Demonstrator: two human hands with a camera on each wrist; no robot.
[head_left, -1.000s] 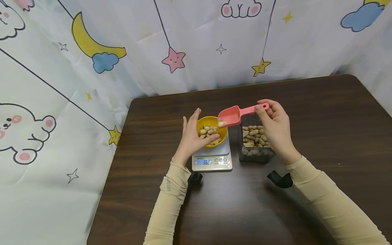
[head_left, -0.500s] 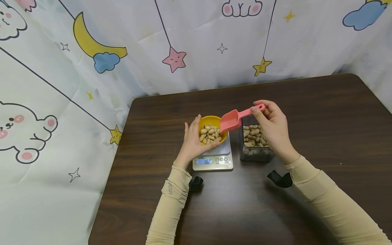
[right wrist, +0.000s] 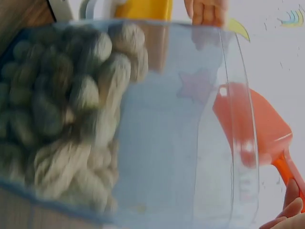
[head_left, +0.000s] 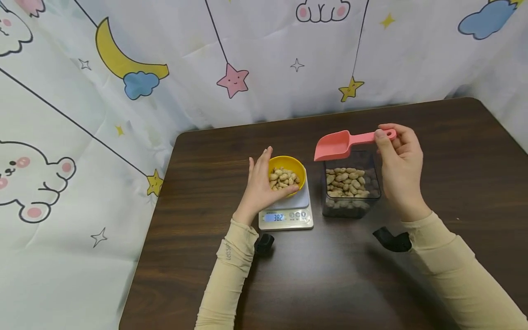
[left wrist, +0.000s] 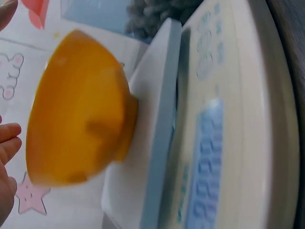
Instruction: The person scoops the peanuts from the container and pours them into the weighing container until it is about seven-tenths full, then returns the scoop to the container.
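In the head view my left hand [head_left: 260, 188] is spread beside a yellow bowl [head_left: 288, 162], fingers fairly straight and thumb across its near side. The left wrist view shows a gap between the fingers and the bowl wall [left wrist: 71, 114]. Unshelled peanuts [head_left: 283, 178] fill part of the bowl. It sits on a kitchen scale [head_left: 303, 222], whose display reads 38.2. My right hand [head_left: 399, 167] pinches the handle of a pink scoop [head_left: 335, 145], which looks bare inside. The scoop hangs above the far side of a clear dark container [head_left: 346, 210] holding more peanuts [head_left: 345, 183].
The dark wooden table [head_left: 198, 192] carries the scale and the container side by side with a narrow gap between them. A white curtain [head_left: 268, 50] with cartoon prints hangs behind the table and along its left side.
The scoop tipped its last peanuts into the bowl, then moved right with my right hand to above the container. My left hand stays by the bowl. The display holds at 38.2.
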